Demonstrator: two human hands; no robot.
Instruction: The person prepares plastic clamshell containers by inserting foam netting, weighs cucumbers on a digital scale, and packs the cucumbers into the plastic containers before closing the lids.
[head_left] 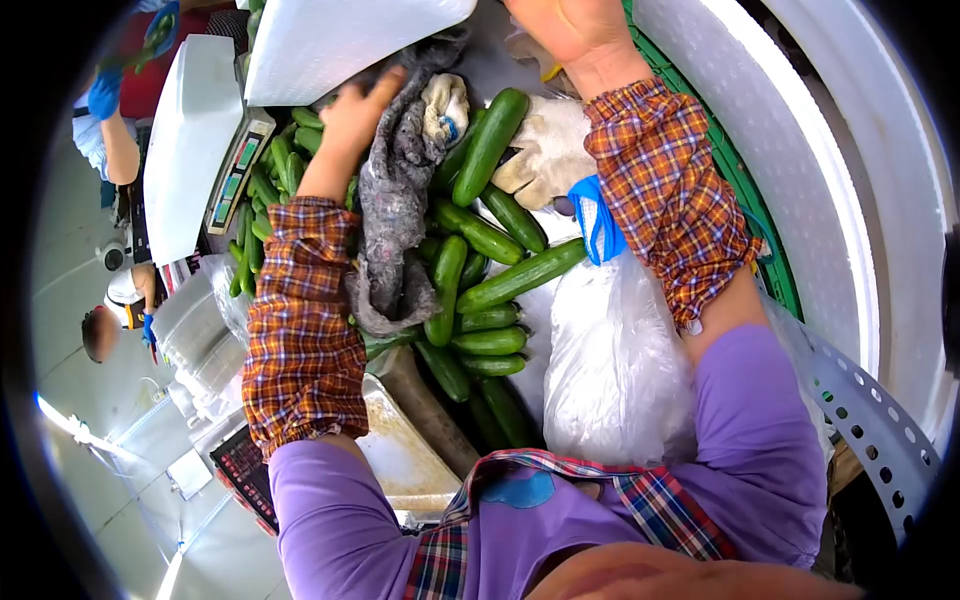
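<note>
My left hand (pixel 355 120), a little blurred, is beside a grey felt-like cloth (pixel 392 190) and just below a white foam box (pixel 345 45). Its thumb and fingers look spread, with nothing visible between them. At the top edge, my right hand (pixel 580 30) shows its palm and wrist, but the fingers are cut off by the frame. Below it lies a pale work glove (pixel 550 145). Several green cucumbers (pixel 490 148) are piled between my arms. A balled whitish cloth or glove (pixel 445 108) rests against the grey cloth.
Clear plastic bags (pixel 615 370) lie inside my right arm, near a blue strip (pixel 597 222). A scale with a green display (pixel 238 165) stands left, beside more cucumbers (pixel 285 165). A perforated grey rail (pixel 865 430) runs at right. Other people, one with a blue glove (pixel 104 94), are at far left.
</note>
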